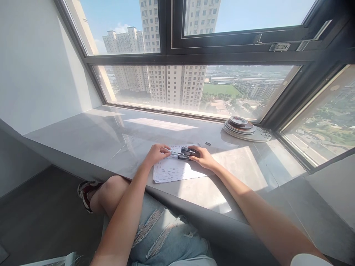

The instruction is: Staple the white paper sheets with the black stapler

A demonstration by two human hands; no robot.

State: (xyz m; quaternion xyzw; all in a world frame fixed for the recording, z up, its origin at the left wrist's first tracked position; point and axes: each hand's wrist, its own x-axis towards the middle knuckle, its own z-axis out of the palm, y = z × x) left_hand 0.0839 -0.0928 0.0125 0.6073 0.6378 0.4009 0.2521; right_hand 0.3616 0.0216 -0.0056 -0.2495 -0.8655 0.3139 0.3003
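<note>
On the window ledge lies white paper (pixel 172 173) with rows of dark marks. Above it my right hand (pixel 202 156) is wrapped round a black stapler (pixel 184 156), whose arms are spread apart with a metal part pointing left. My left hand (pixel 158 153) is at the left end of that metal part, fingers bent together and thumb close to it; whether it grips the part is too small to tell. A small dark strip (pixel 208 143), perhaps staples, lies on the ledge just behind my right hand.
A stack of plates (pixel 239 129) stands at the back right of the ledge (pixel 83 136), near the window frame (pixel 238 56). My bare knee and torn denim shorts (pixel 163 229) are below the front edge.
</note>
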